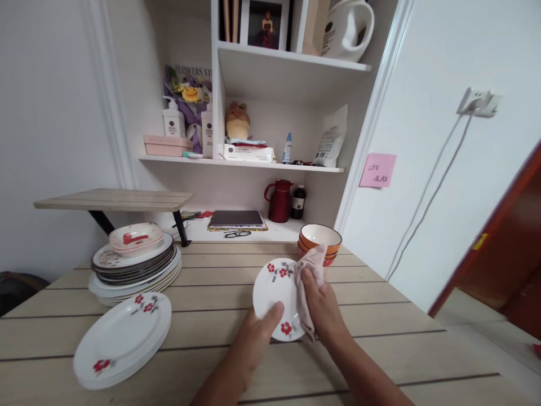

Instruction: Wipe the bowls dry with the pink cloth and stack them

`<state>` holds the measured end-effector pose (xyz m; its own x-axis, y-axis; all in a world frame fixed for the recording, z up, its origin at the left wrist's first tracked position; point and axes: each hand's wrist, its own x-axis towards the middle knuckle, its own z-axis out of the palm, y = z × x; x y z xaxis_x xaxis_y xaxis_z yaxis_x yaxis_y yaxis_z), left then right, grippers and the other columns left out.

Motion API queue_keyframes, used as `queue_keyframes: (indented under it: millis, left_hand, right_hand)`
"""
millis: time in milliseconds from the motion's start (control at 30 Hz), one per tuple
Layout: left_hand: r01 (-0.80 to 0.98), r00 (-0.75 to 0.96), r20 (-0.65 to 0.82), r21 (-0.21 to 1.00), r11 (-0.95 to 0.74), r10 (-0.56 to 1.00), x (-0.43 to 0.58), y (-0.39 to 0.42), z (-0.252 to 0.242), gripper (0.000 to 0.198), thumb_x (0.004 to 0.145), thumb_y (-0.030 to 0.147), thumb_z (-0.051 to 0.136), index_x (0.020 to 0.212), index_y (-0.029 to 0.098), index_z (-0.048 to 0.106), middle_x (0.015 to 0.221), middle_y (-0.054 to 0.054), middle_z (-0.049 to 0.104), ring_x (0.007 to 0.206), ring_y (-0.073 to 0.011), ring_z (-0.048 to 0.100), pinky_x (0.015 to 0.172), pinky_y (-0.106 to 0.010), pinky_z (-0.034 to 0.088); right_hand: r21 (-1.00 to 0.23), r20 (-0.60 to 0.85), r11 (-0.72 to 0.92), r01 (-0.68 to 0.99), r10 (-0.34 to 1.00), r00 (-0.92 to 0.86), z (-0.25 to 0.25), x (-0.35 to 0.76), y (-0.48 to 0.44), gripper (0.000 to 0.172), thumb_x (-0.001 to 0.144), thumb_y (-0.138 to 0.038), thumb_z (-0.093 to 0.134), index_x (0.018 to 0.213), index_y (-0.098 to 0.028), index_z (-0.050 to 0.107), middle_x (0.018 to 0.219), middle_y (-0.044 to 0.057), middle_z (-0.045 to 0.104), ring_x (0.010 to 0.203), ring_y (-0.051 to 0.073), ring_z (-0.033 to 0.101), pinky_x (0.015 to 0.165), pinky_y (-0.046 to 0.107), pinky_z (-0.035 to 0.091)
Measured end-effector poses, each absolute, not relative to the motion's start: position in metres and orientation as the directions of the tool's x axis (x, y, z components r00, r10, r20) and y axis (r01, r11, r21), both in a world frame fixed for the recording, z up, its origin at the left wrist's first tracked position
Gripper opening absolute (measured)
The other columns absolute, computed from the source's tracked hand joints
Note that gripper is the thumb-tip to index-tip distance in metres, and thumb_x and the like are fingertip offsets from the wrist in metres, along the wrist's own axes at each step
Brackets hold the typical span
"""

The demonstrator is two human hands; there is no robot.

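Note:
A small white plate (274, 290) with red flowers is tilted up above the table in front of me. My left hand (260, 332) grips its lower left edge, thumb on the face and fingers hidden behind. A pale pink cloth (311, 265) lies over the plate's right edge. My right hand (321, 304) is closed on that cloth and presses it against the plate; some of its fingers are hidden. Just behind the cloth stands a stack of orange bowls (320, 235) with white insides.
At the left are stacked oval flowered plates (122, 338) and a taller pile of plates (135, 265) topped by a dish (136, 239). A raised wooden shelf (114, 199) overhangs the back left. Against the wall sit a laptop (236, 218), glasses (237, 234) and a red jug (279, 202).

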<state>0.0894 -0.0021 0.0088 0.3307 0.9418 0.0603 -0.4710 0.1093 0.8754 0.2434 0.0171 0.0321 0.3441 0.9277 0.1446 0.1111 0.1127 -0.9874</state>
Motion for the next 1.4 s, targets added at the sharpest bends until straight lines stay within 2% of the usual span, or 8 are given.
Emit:
queue_keyframes:
  millis: [167,300,433,533,667,900,1100,1400]
  left_hand:
    - [-0.573,0.277,-0.105,0.78,0.252,0.955,0.094,-0.002,0.007,0.056,0.08,0.044,0.077,0.126,0.015,0.065,0.122,-0.014,0.071,0.111,-0.0296,0.068,0.097,-0.04,0.052]
    - [-0.572,0.195,-0.188,0.775,0.267,0.963,0.082,0.013,0.005,0.05,0.082,0.043,0.074,0.12,0.012,0.066,0.108,-0.016,0.075,0.093,-0.0289,0.073,0.081,-0.04,0.058]
    - [-0.446,0.181,-0.161,0.866,0.226,0.97,0.07,0.023,0.003,0.048,0.078,0.039,0.077,0.116,0.011,0.069,0.099,-0.014,0.077,0.089,-0.0272,0.073,0.08,-0.037,0.057]
    - [-0.317,0.254,-0.154,0.92,0.232,0.955,0.067,0.023,0.002,0.049,0.075,0.041,0.08,0.113,0.011,0.071,0.096,-0.013,0.077,0.089,-0.0269,0.072,0.086,-0.037,0.054]
    - [-0.228,0.324,-0.162,0.943,0.243,0.932,0.065,0.017,0.006,0.057,0.073,0.047,0.081,0.116,0.013,0.069,0.101,-0.013,0.077,0.089,-0.0272,0.072,0.086,-0.037,0.053]
    - [-0.112,0.526,-0.209,0.944,0.311,0.824,0.048,0.013,0.019,0.061,0.064,0.045,0.086,0.114,0.013,0.07,0.1,-0.012,0.077,0.093,-0.0284,0.07,0.083,-0.034,0.048]
    - [-0.097,0.548,-0.191,0.953,0.288,0.815,0.047,0.013,0.018,0.063,0.063,0.047,0.085,0.113,0.012,0.07,0.095,-0.011,0.077,0.086,-0.0255,0.069,0.081,-0.032,0.047]
    - [-0.332,0.159,-0.139,0.925,0.185,0.977,0.065,0.024,0.003,0.058,0.068,0.049,0.081,0.111,0.012,0.07,0.084,-0.01,0.076,0.072,-0.0235,0.068,0.066,-0.03,0.05]
  right_hand:
    - [-0.941,-0.078,0.011,-0.337,0.966,0.248,0.031,0.233,0.012,0.068,0.082,-0.075,0.053,0.115,-0.019,0.07,0.096,0.013,0.079,0.096,0.034,0.073,0.074,0.04,0.057]
    - [-0.838,-0.022,-0.062,-0.543,0.997,-0.08,0.033,0.223,0.006,0.059,0.078,-0.054,0.075,0.127,-0.022,0.062,0.115,0.011,0.076,0.105,0.031,0.07,0.086,0.04,0.057]
    - [-0.803,-0.035,-0.125,-0.583,0.986,-0.163,0.026,0.221,0.007,0.055,0.069,-0.028,0.087,0.119,-0.023,0.064,0.114,0.008,0.077,0.098,0.028,0.072,0.086,0.04,0.057]
    - [-0.782,-0.121,-0.149,-0.605,0.989,-0.088,0.02,0.223,0.013,0.039,0.069,-0.028,0.086,0.103,-0.018,0.069,0.096,0.008,0.08,0.083,0.026,0.074,0.078,0.038,0.059]
    - [-0.811,-0.068,-0.037,-0.584,0.997,0.031,0.024,0.226,0.016,0.034,0.07,-0.03,0.086,0.095,-0.015,0.07,0.082,0.009,0.08,0.072,0.023,0.073,0.071,0.033,0.058]
    - [-0.838,-0.048,-0.19,-0.512,0.96,-0.277,0.03,0.234,0.007,0.032,0.073,-0.028,0.084,0.097,-0.014,0.068,0.087,0.01,0.078,0.076,0.025,0.073,0.078,0.041,0.058]
    - [-0.886,-0.06,-0.193,-0.421,0.949,-0.309,0.031,0.235,0.006,0.037,0.064,-0.02,0.088,0.095,-0.013,0.069,0.085,0.009,0.078,0.074,0.024,0.073,0.075,0.039,0.058]
    - [-0.76,-0.119,-0.019,-0.65,0.987,0.11,0.009,0.207,0.013,0.048,0.058,-0.025,0.091,0.099,-0.019,0.067,0.084,0.006,0.079,0.072,0.026,0.073,0.071,0.038,0.058]
